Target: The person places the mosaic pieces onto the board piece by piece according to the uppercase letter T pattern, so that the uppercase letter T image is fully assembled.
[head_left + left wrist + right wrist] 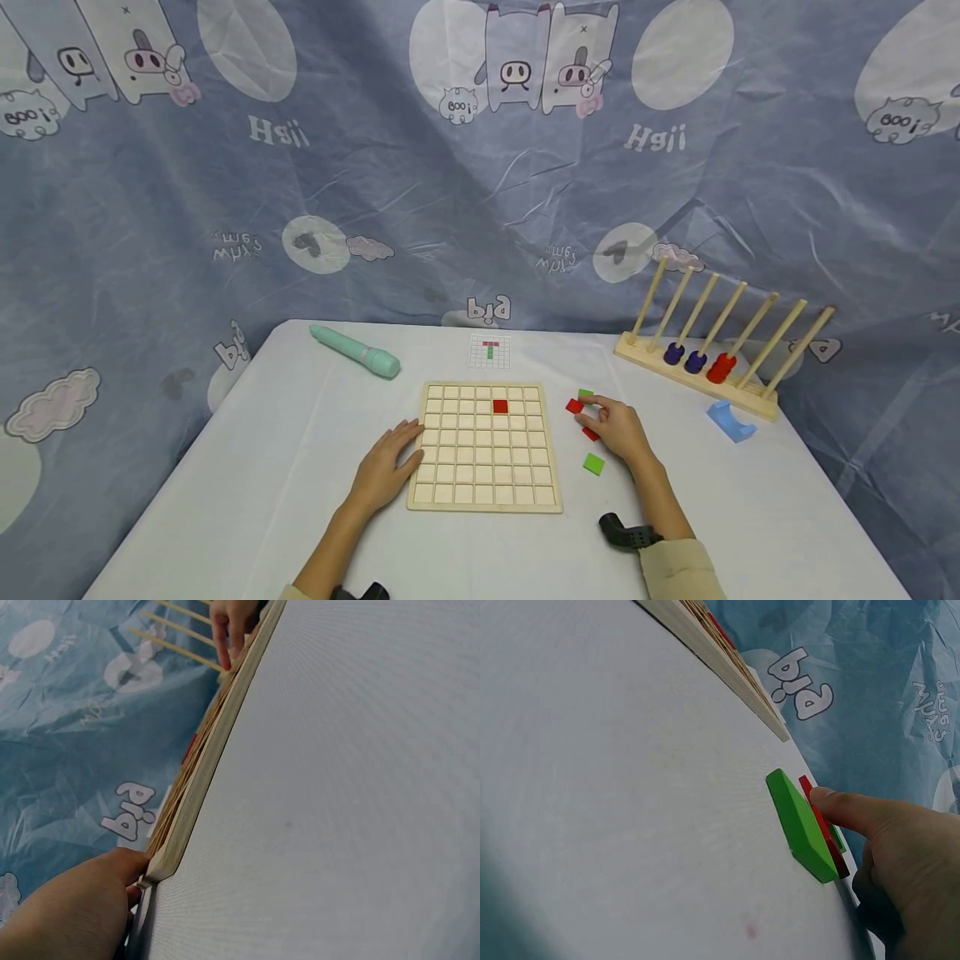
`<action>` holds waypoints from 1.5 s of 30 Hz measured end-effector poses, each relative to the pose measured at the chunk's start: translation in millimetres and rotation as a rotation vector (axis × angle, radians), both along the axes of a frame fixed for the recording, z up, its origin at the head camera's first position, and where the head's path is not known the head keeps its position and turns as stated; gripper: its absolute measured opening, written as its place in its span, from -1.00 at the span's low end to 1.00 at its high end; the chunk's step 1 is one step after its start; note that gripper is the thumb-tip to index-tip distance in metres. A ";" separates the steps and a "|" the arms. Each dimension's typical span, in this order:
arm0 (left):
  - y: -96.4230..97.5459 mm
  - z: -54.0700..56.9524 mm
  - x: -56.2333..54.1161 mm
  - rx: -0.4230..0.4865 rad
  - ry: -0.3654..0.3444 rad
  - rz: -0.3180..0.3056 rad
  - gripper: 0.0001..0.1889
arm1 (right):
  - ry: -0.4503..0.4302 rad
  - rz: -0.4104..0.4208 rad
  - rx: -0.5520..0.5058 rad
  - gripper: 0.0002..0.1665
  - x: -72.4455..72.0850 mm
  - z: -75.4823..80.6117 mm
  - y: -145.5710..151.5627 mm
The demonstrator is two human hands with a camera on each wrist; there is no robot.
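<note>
A square wooden grid board [483, 509] lies on the white table, with one red tile [500, 407] in a cell of its second row. My left hand [382, 468] rests along the board's left edge, fingers stretched out and touching the frame. Right of the board, my right hand [617, 425] has thumb and forefinger at opposite edges of a loose red square tile [573, 406]. Another red tile [591, 433] lies partly under that hand. One green tile [586, 393] shows just beyond the fingertips; a nearer green tile [802, 829] lies below the hand.
A pattern card [490, 352] with a red and green T lies behind the board. A mint-green microphone-shaped toy [354, 351] is at back left. A pegged bead rack [693, 377] stands at back right, with a blue curved piece [730, 422] in front.
</note>
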State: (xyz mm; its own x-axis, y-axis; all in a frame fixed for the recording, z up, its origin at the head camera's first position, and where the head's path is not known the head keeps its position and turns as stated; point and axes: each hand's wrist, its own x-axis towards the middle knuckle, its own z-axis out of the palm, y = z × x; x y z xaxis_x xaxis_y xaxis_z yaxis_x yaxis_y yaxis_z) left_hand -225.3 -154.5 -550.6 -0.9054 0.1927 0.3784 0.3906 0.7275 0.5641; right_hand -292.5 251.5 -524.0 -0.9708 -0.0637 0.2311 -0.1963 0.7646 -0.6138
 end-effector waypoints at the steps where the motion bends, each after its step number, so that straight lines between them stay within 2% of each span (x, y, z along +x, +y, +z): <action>1: 0.2 -0.4 0.0 -0.002 0.004 0.002 -0.55 | 0.002 0.000 0.003 -0.53 0.0 -0.3 0.0; 14: 0.0 0.1 1.1 -0.013 -0.023 0.014 -0.56 | 0.001 0.000 0.010 -0.53 -1.0 -3.8 0.5; 24: -0.1 0.3 0.5 -0.019 -0.007 0.014 -0.55 | -0.012 -0.005 0.021 -0.54 -1.7 -2.7 0.4; 34: 0.4 1.5 1.2 -0.011 -0.018 0.015 -0.55 | 0.014 0.009 0.008 -0.49 -0.8 -5.2 0.7; 45: 0.3 2.8 0.9 -0.013 -0.015 0.011 -0.55 | 0.065 0.046 0.014 -0.57 0.3 -6.6 -0.9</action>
State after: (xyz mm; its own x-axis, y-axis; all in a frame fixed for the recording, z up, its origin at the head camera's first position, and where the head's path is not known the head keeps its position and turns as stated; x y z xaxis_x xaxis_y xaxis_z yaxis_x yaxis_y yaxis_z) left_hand -224.4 -154.2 -547.9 -0.9130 0.1874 0.3625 0.3742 0.7388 0.5605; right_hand -292.3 250.6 -530.6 -0.9498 -0.1113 0.2925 -0.2704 0.7623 -0.5880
